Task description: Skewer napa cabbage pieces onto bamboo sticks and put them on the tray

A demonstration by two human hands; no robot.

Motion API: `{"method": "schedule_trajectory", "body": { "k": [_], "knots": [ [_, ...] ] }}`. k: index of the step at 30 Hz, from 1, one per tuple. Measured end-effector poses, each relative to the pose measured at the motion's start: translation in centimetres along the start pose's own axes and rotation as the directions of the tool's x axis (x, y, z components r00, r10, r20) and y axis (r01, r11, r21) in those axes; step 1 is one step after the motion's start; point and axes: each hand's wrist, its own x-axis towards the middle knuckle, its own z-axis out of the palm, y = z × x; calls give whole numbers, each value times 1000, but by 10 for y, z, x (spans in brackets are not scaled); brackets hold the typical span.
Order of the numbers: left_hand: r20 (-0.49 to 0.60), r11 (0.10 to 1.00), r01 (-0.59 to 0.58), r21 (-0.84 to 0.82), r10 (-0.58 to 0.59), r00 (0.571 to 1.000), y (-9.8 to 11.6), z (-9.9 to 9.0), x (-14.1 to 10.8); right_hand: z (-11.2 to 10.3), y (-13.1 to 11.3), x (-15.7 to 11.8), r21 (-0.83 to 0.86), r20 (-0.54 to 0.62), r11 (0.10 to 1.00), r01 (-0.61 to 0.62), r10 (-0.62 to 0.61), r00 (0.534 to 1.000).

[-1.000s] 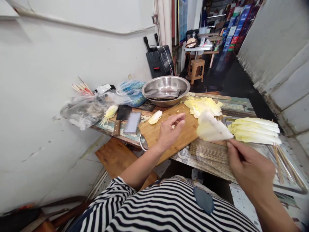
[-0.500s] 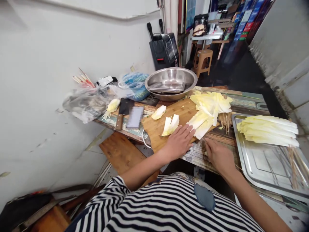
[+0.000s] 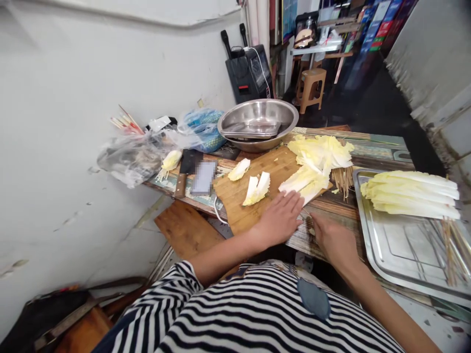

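My left hand (image 3: 281, 218) lies flat on the near edge of the wooden cutting board (image 3: 239, 198), fingers stretched out, holding nothing. Its fingertips almost touch a long cabbage leaf piece (image 3: 303, 180). My right hand (image 3: 331, 238) rests palm down on the table just right of the left hand, fingers curled at the table top; whether it pinches anything is hidden. A split cabbage piece (image 3: 256, 188) and a smaller one (image 3: 239, 169) lie on the board. A heap of loose leaves (image 3: 322, 151) sits at the board's far right.
A steel tray (image 3: 399, 247) at right holds skewered cabbage (image 3: 412, 195). Bare bamboo skewers (image 3: 343, 179) lie between board and tray. A steel bowl (image 3: 257, 122), cleaver (image 3: 185, 170), plastic bags (image 3: 128, 157) and a black speaker (image 3: 248, 73) stand behind; a white wall runs along the left.
My right hand, which held up a cabbage leaf a second ago, now rests on the table without it. My left hand has slid from the board's middle to its near edge.
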Motion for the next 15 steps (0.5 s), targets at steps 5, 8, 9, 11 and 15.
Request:
{"method": "schedule_trajectory", "body": {
  "k": [5, 8, 9, 11, 15],
  "knots": [
    [78, 994, -73, 78, 66, 995, 13, 20, 3, -2, -2, -1, 3, 24, 1000, 13, -13, 1000],
    [121, 993, -89, 81, 79, 989, 10, 19, 5, -4, -1, -1, 3, 37, 1000, 21, -21, 999],
    [129, 993, -90, 79, 79, 988, 9, 18, 5, -4, -2, -1, 0, 43, 1000, 22, -22, 999],
    [132, 993, -88, 79, 77, 988, 7, 16, 6, -4, -4, 0, -11, 56, 1000, 20, -19, 998],
    [125, 993, -86, 78, 76, 989, 6, 18, 7, -4, -11, 5, -50, 73, 999, 3, 1, 997]
  ]
}}
